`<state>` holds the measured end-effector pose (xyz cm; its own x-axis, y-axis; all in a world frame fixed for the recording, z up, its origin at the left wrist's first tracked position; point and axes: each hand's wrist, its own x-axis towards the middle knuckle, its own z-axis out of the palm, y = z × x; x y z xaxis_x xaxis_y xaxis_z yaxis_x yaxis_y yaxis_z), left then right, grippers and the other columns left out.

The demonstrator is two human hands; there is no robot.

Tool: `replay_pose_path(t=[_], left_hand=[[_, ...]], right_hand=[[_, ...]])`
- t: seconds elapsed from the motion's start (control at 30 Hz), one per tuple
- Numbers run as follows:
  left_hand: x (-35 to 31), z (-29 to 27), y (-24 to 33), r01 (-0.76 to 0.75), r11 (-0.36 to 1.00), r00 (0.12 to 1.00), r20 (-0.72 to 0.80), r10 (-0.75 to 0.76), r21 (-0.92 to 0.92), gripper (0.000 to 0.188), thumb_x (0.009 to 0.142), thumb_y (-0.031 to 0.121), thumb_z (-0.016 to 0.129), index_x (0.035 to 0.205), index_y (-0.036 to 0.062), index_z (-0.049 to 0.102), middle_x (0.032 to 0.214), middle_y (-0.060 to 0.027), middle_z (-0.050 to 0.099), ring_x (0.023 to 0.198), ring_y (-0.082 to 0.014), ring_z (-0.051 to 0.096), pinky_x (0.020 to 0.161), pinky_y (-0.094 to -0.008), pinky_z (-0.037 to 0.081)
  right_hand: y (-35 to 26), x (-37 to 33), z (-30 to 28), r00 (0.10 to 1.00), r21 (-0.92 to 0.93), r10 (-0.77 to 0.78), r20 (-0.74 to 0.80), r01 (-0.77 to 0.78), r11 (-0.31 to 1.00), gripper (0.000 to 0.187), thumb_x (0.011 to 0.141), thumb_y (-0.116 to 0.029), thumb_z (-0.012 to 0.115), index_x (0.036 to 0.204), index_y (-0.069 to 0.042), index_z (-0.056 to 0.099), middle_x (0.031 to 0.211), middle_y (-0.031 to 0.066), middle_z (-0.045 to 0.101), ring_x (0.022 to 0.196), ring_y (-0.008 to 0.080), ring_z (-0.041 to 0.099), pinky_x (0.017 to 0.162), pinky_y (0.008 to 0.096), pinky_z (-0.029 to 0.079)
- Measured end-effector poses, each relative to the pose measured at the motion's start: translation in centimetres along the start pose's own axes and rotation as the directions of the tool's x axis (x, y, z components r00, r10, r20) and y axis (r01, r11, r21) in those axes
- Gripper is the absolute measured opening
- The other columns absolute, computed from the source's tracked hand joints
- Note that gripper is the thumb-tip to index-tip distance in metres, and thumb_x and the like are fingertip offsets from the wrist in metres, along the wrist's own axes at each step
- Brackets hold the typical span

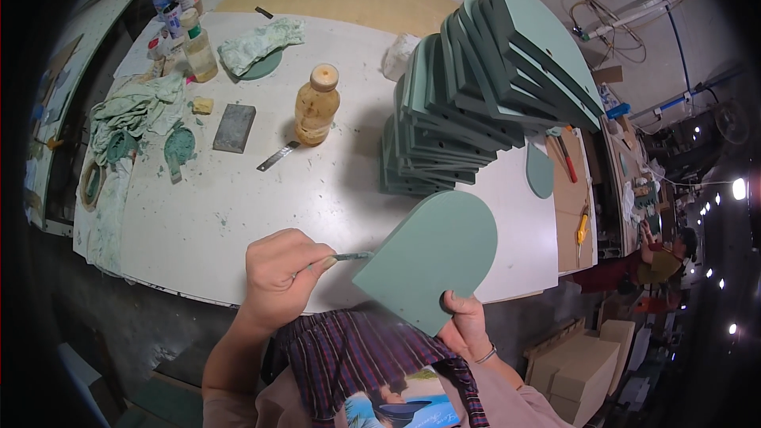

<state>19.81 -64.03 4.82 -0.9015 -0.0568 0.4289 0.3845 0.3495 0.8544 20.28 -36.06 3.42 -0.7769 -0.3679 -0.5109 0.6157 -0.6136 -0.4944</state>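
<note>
A green wooden panel (pixel 436 257), rounded at one end and straight at the other, tilts over the front edge of the table. My right hand (pixel 466 326) grips its lower corner, with the thumb on the face and the fingers behind, hidden. Closed in a pinch, my left hand (pixel 284 273) holds a thin narrow blade (pixel 353 256) smeared with green. The blade's tip meets the panel's left edge; its rear part is hidden in my fist. Beyond the panel rises a tall, leaning stack of similar green panels (pixel 452 111).
On the white table (pixel 238 230) stand a brown-stained bottle (pixel 317 107), a steel strip (pixel 277 156), a grey block (pixel 235 128) and a putty-covered scoop (pixel 179 150). Rags (pixel 139 111) and bottles (pixel 198 47) crowd the far left. A yellow cutter (pixel 583 230) lies right. Another person (pixel 662 265) works farther off.
</note>
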Motion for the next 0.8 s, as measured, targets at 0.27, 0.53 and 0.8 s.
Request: replay_pose_path(t=[0.27, 0.53, 0.8], left_hand=[[0.0, -0.2, 0.0, 0.060, 0.998, 0.991, -0.119, -0.063, -0.030, 0.012, 0.072, -0.009, 0.068, 0.081, -0.0024, 0.069, 0.066, -0.0093, 0.060, 0.055, -0.0173, 0.055, 0.050, -0.0268, 0.039], [-0.8, -0.1, -1.1, 0.195, 0.947, 0.971, -0.088, -0.223, -0.254, 0.006, 0.077, -0.007, 0.067, 0.082, -0.0049, 0.068, 0.070, -0.0081, 0.062, 0.059, -0.0109, 0.053, 0.053, -0.0233, 0.038], [-1.0, 1.8, -1.1, 0.366, 0.721, 0.878, -0.038, -0.476, -0.589, 0.004, 0.084, -0.002, 0.063, 0.085, -0.0044, 0.067, 0.073, -0.0055, 0.064, 0.062, -0.0080, 0.051, 0.056, -0.0209, 0.038]], right_hand=[[-0.1, 0.0, 0.2, 0.999, 0.010, 0.027, -0.018, -0.026, 1.000, 0.066, 0.079, -0.003, 0.065, 0.138, 0.001, 0.035, 0.130, 0.0171, 0.049, 0.121, 0.0333, 0.049, 0.103, 0.0476, 0.041], [-0.2, 0.0, 0.9, 0.998, -0.046, -0.053, -0.038, 0.051, 0.998, 0.064, 0.080, 0.000, 0.066, 0.136, 0.004, 0.037, 0.127, 0.0213, 0.051, 0.119, 0.0353, 0.053, 0.101, 0.0502, 0.045], [-0.2, -0.2, 1.2, 0.998, -0.128, -0.052, -0.019, 0.049, 0.991, 0.062, 0.082, -0.003, 0.066, 0.135, 0.005, 0.036, 0.126, 0.0206, 0.051, 0.117, 0.0319, 0.054, 0.100, 0.0469, 0.046]])
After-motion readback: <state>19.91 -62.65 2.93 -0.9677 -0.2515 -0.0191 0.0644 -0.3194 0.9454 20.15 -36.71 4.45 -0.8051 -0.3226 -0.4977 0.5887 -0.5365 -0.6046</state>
